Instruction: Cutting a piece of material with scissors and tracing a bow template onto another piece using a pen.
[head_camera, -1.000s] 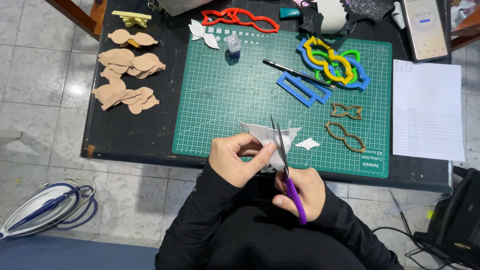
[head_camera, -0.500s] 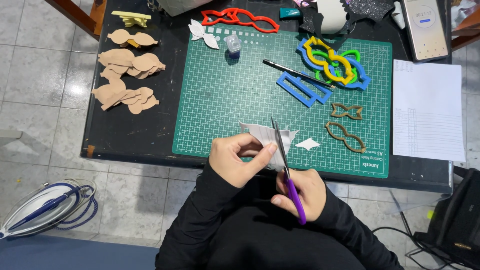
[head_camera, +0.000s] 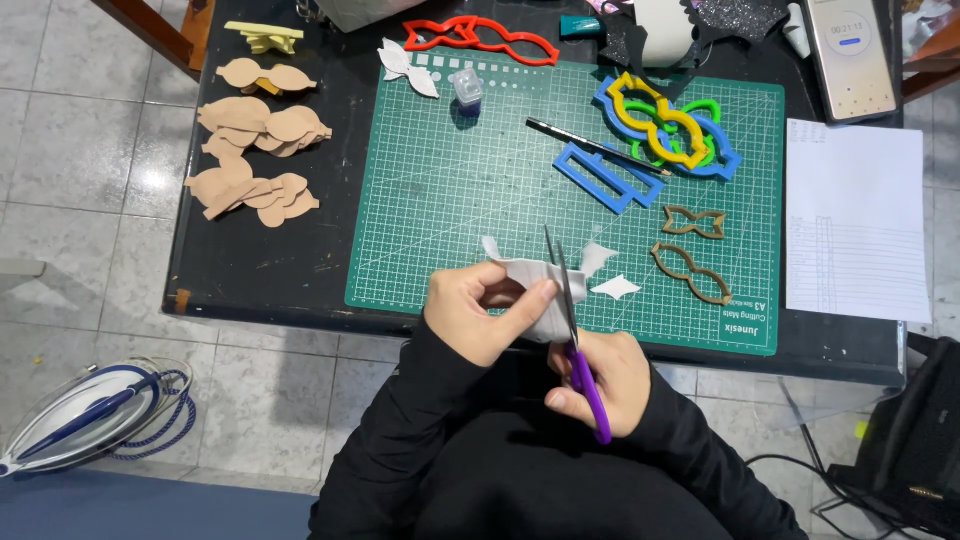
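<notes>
Far left on the desk (head_camera: 260, 280) I see tan cutouts (head_camera: 255, 150) stacked, well apart from the work. At the near edge of the green cutting mat (head_camera: 450, 200), my left hand (head_camera: 480, 310) pinches a white piece of material (head_camera: 530, 285), fingertips just beside the blades. My right hand (head_camera: 600, 385) grips purple-handled scissors (head_camera: 572, 330), blades pointing far. I judge the thumb could be nicked, or the cut could wander if the piece twists.
</notes>
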